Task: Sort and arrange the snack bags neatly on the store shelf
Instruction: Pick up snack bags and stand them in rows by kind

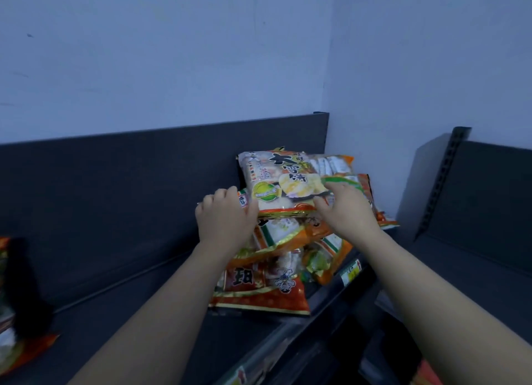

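Head view shows both hands on the top snack bag (290, 180) of a pile on the dark shelf (115, 312): left hand (226, 220) curled at its left edge, right hand (345, 209) spread flat on it.

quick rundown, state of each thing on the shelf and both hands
top snack bag: sealed, lying flat on top of the pile, both hands on it
pile of snack bags: stacked unevenly, bags askew
red snack bag: at the bottom front, lying flat
left hand: fingers curled over the top bag's left edge
right hand: pressed on the top bag's right side
snack bag at far left: apart from the pile, cut off by the frame
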`<state>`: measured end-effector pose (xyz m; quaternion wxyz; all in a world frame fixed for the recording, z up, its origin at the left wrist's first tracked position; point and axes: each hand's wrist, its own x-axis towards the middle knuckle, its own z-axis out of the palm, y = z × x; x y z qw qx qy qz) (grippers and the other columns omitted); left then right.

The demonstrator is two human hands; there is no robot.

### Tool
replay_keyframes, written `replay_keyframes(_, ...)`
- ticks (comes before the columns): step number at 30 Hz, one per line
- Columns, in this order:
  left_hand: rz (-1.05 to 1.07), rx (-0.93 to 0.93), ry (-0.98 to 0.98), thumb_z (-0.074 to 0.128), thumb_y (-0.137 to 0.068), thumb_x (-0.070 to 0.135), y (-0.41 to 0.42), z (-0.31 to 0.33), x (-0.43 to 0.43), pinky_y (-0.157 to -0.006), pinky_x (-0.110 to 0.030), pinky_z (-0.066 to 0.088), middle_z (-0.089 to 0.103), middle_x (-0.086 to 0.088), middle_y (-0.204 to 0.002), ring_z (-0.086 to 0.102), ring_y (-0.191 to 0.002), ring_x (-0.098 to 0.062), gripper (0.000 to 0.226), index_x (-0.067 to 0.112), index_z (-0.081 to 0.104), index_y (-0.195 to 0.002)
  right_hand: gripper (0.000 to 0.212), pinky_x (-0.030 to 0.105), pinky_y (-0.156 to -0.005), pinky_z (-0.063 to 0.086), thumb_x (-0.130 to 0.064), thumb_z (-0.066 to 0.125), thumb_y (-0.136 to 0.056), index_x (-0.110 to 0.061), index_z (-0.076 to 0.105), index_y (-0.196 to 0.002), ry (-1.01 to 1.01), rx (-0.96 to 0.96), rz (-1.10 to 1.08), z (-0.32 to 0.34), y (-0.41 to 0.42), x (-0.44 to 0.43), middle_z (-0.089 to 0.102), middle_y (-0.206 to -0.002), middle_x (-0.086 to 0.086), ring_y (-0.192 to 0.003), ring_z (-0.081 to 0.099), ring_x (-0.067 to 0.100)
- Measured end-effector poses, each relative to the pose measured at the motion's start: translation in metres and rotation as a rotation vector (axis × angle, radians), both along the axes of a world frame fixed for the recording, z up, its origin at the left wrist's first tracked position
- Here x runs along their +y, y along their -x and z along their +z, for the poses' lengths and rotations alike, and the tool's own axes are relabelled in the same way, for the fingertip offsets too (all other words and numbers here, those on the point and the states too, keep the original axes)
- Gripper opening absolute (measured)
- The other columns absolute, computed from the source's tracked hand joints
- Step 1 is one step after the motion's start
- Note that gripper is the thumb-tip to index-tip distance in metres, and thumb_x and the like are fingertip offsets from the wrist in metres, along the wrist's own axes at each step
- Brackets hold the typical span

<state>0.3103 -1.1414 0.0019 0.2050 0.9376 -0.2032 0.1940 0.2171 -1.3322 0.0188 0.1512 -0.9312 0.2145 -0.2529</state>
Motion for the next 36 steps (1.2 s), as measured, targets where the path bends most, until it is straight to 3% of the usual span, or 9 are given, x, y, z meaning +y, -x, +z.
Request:
replay_keyframes(3,0.014,0.150,0.044,0.033,-0.096,0.056,-0.013,0.005,-0.026,-0.086,-0.041,0.040,0.058,-0.011,-0.120,0.051,-0.110,-0.032,0.055,0.010,0.053,-0.119,0.054,0.040,-0.102,0.043,-0.036,0.049,-0.097,-0.006,0.046,-0.142,-0.138,0.022,0.016,0.006,-0.009,-0.021,0.052,-0.143,0.012,-0.128,0.050,0.030)
replay_keyframes(6,0.022,0.270,0.077,0.030,-0.095,0.060,-0.025,0.006,-0.042,-0.087,-0.042,0.043,0.057,-0.013,-0.120,0.051,-0.110,-0.033,0.061,0.008,0.050,-0.121,0.058,0.038,-0.105,0.038,-0.037,0.047,-0.099,-0.005,0.039,-0.146,-0.237,0.049,0.041,0.006,-0.021,-0.035,0.043,-0.150,0.012,-0.135,0.043,0.029)
replay_keyframes(14,0.011,0.313,0.172,0.031,-0.095,0.062,-0.033,0.003,-0.043,-0.092,-0.039,0.044,0.052,-0.012,-0.136,0.050,-0.122,-0.031,0.071,0.008,0.039,-0.141,0.080,0.044,-0.110,0.035,-0.058,0.059,-0.086,-0.015,0.036,-0.149,-0.231,0.037,0.129,-0.006,-0.041,-0.054,0.037,-0.154,0.010,-0.141,0.034,0.028)
replay_keyframes(17,-0.086,0.383,0.305,0.040,-0.097,0.054,-0.032,0.001,-0.048,-0.082,-0.034,0.047,0.061,-0.006,-0.119,0.058,-0.104,-0.024,0.049,0.014,0.053,-0.121,0.095,0.051,-0.117,0.025,-0.069,0.065,-0.074,-0.028,0.029,-0.152,-0.193,0.117,0.231,-0.009,-0.043,-0.052,0.020,-0.160,0.008,-0.147,0.018,0.029)
replay_keyframes(20,-0.122,0.384,0.370,0.050,-0.097,0.040,-0.031,0.005,-0.054,-0.062,-0.029,0.043,0.059,0.000,-0.098,0.056,-0.085,-0.016,0.024,0.017,0.052,-0.105,0.101,0.047,-0.117,0.026,-0.061,0.075,-0.071,-0.033,0.023,-0.153,-0.281,0.154,0.307,-0.010,-0.046,-0.049,0.009,-0.162,0.005,-0.149,0.013,0.027)
replay_keyframes(24,-0.112,0.375,0.428,0.051,-0.096,0.027,-0.032,0.006,-0.060,-0.060,-0.030,0.038,0.054,0.007,-0.088,0.053,-0.081,-0.014,0.012,0.021,0.043,-0.102,0.096,0.041,-0.115,0.027,-0.049,0.080,-0.072,-0.028,0.031,-0.151,-0.309,0.091,0.316,-0.009,-0.050,-0.053,0.021,-0.159,0.005,-0.146,0.023,0.026)
replay_keyframes(27,-0.161,0.357,0.492,0.048,-0.097,0.021,-0.030,0.007,-0.066,-0.062,-0.032,0.039,0.059,0.000,-0.097,0.053,-0.080,-0.018,0.007,0.018,0.043,-0.102,0.086,0.043,-0.116,0.030,-0.042,0.081,-0.073,-0.025,0.041,-0.147,-0.285,0.018,0.297,-0.007,-0.052,-0.059,0.033,-0.154,0.004,-0.142,0.030,0.023)
replay_keyframes(31,-0.258,0.352,0.485,0.040,-0.101,0.019,-0.035,0.016,-0.081,-0.077,-0.038,0.047,0.055,-0.003,-0.110,0.055,-0.094,-0.021,0.018,0.020,0.041,-0.119,0.076,0.045,-0.112,0.037,-0.040,0.082,-0.073,-0.023,0.050,-0.140,-0.271,-0.028,0.246,0.005,-0.061,-0.076,0.039,-0.150,0.003,-0.135,0.040,0.022)
replay_keyframes(36,-0.277,0.462,0.304,0.035,-0.103,0.027,-0.049,0.022,-0.098,-0.074,-0.033,0.044,0.053,-0.005,-0.121,0.054,-0.099,-0.020,0.048,0.021,0.022,-0.149,0.065,0.041,-0.110,0.038,-0.035,0.079,-0.079,-0.021,0.054,-0.137,-0.220,-0.001,0.180,0.009,-0.070,-0.096,0.035,-0.150,0.008,-0.133,0.043,0.026)
